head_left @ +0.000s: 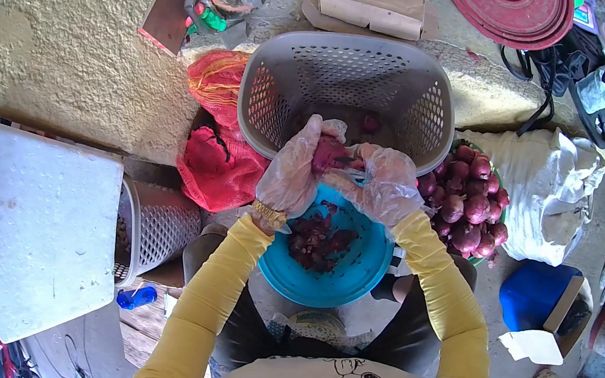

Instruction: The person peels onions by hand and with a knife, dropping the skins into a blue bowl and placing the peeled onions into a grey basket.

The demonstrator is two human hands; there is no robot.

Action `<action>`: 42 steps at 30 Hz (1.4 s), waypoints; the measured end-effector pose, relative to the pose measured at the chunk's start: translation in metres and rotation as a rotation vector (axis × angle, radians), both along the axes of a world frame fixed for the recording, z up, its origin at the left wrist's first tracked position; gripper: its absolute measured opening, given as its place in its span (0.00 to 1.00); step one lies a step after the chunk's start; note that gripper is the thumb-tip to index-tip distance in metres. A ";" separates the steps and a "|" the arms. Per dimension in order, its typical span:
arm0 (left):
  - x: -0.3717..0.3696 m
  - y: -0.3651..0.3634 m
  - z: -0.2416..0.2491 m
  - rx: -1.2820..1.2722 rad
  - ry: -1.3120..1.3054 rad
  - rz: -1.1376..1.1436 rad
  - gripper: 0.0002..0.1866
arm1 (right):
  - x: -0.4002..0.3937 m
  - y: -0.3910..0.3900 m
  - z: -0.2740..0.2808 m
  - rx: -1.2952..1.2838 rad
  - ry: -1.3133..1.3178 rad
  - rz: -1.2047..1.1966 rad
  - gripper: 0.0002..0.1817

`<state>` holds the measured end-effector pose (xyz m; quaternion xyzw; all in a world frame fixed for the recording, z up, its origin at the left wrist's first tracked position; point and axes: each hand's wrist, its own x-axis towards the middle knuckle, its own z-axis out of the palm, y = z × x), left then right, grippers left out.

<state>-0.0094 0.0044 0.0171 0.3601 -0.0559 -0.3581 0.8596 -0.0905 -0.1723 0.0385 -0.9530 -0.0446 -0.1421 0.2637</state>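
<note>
Onion held up at the fingers, left hand nearer.
I see, from my distant seat, the left hand, in thin clear plastic, curled about the onion and touching it; the right hand is just beside, its fingers drawn in narrow, though whether they grip something slim I cannot tell; the onion lies rightward of the left palm and leftward of the right fingers; it looks nearly round, so I can read no long axis; bodyward of the fingers sits the blue basin with dark skins; just beyond them stands the basket; past the right hand is an onion heap.
</note>
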 end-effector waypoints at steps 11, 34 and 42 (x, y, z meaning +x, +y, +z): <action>-0.001 -0.001 -0.002 0.048 0.066 0.029 0.32 | 0.000 -0.001 -0.004 0.006 -0.028 0.106 0.26; 0.005 -0.003 -0.042 0.335 -0.280 0.126 0.30 | 0.000 -0.003 -0.006 0.006 -0.161 -0.018 0.32; 0.003 -0.001 -0.037 0.351 -0.302 0.135 0.30 | 0.001 -0.004 -0.007 0.030 -0.142 -0.003 0.31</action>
